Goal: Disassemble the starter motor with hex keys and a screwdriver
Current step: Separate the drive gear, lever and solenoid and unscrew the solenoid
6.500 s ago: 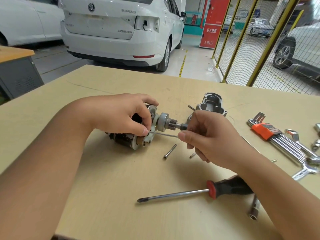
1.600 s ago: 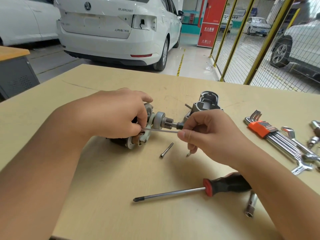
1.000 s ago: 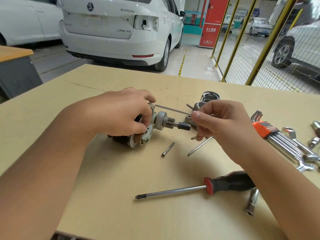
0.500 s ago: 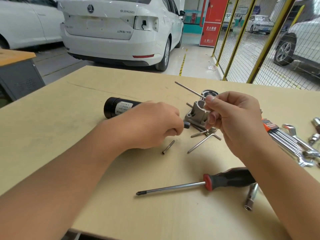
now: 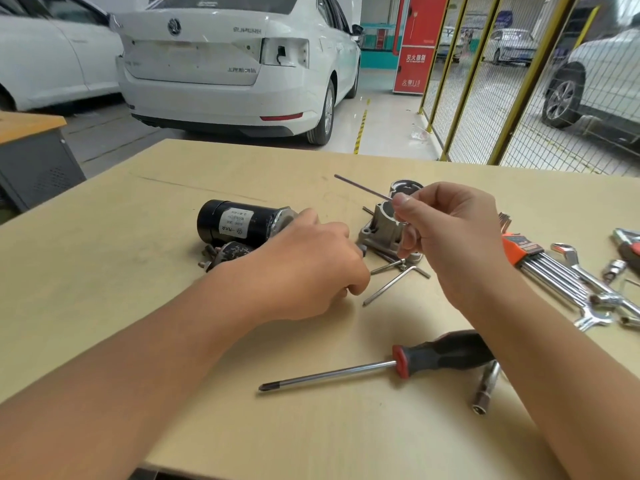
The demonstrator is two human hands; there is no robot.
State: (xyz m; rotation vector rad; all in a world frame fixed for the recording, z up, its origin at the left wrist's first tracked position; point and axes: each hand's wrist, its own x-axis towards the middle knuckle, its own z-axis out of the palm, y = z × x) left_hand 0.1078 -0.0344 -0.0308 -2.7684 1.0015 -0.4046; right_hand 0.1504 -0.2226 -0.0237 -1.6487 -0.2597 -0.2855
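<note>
Midway through the strip-down, by the look of it, a person's right hand [image 5: 450, 237] pinches a long thin steel bolt [image 5: 363, 188] between thumb and forefinger, held above the table [image 5: 138, 306]. The left hand [image 5: 311, 271] is curled over the motor's inner parts at the centre; what it grips is hidden. A black cylindrical motor case [image 5: 235, 223] lies just beyond it, a cast grey end housing [image 5: 384, 226] to its right. Next, the bolt likely needs setting down. An L-shaped hex key [image 5: 394, 282] and a red-collared, black-handled screwdriver [image 5: 381, 367] lie nearer.
</note>
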